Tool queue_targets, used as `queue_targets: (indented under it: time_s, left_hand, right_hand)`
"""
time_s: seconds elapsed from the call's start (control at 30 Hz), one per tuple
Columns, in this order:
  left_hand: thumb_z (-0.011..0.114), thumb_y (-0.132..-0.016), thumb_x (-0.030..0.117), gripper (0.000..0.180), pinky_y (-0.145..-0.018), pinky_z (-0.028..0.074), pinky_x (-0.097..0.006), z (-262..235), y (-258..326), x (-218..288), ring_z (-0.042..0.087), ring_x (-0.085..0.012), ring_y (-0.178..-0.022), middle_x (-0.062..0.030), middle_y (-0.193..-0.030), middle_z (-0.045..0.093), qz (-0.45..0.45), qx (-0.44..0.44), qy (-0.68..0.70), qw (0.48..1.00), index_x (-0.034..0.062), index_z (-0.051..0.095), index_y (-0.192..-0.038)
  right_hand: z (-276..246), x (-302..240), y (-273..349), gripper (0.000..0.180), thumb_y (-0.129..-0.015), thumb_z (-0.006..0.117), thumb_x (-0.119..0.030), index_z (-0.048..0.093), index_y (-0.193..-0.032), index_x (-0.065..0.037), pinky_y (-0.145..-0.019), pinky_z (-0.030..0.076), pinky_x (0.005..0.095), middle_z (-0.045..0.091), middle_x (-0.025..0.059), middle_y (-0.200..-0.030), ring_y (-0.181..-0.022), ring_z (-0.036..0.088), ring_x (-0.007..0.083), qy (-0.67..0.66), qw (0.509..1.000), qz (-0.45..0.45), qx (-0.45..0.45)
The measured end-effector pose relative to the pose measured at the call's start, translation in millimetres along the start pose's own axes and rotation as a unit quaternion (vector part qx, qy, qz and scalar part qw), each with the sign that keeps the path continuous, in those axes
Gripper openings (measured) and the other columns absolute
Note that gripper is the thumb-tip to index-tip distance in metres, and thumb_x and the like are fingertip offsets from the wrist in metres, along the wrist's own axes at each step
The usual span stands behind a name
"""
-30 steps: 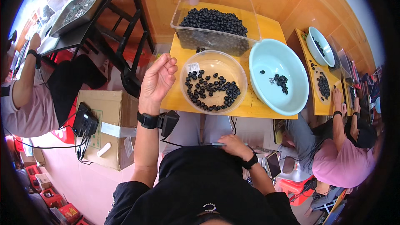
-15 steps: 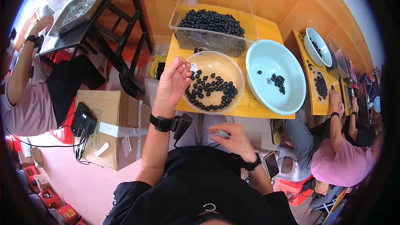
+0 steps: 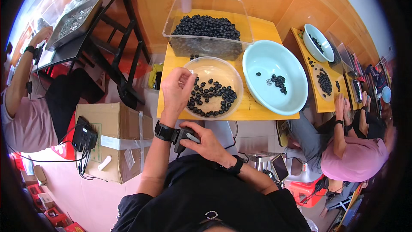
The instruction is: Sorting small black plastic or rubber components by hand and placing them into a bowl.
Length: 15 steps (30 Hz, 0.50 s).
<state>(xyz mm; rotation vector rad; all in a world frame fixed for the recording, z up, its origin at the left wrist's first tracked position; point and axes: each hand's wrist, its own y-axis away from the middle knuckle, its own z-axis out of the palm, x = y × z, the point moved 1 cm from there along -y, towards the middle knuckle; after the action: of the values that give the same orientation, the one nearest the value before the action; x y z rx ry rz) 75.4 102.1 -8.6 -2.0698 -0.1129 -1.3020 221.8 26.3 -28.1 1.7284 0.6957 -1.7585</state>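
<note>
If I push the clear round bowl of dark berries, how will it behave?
The clear round bowl would probably slide easily: it looks like thin, light plastic on a smooth yellow table. Its few round dark berries would likely roll. Its low, wide shape makes tipping unlikely.

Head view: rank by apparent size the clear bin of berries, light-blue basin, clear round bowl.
1. clear bin and light-blue basin: too close to rank, and the fisheye bends them.
2. clear round bowl: smallest.

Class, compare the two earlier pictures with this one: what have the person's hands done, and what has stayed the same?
The left hand moved from the table's edge over the rim of the clear bowl of dark berries. The right hand rose from the lap to the black device on the left wrist. The clear bin and pale blue basin stayed put.
</note>
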Motion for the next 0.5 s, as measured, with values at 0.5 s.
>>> queue_targets:
  time_s: [0.5]
  left_hand:
    - [0.065,-0.074,0.000,0.012,-0.055,0.048,-0.027,3.5,45.9,-34.1,0.059,-0.0163,-0.059,-0.0096,-0.067,0.060,-0.122,-0.152,0.022,0.981,-0.0022,0.060,-0.084]
  right_hand:
    - [-50.7,13.8,26.7,0.040,-0.081,0.066,-0.021,0.057,-0.115,-0.003,-0.074,0.048,0.0278,0.067,0.0128,-0.085,-0.085,0.064,0.0155,0.112,0.991,0.077,0.017]
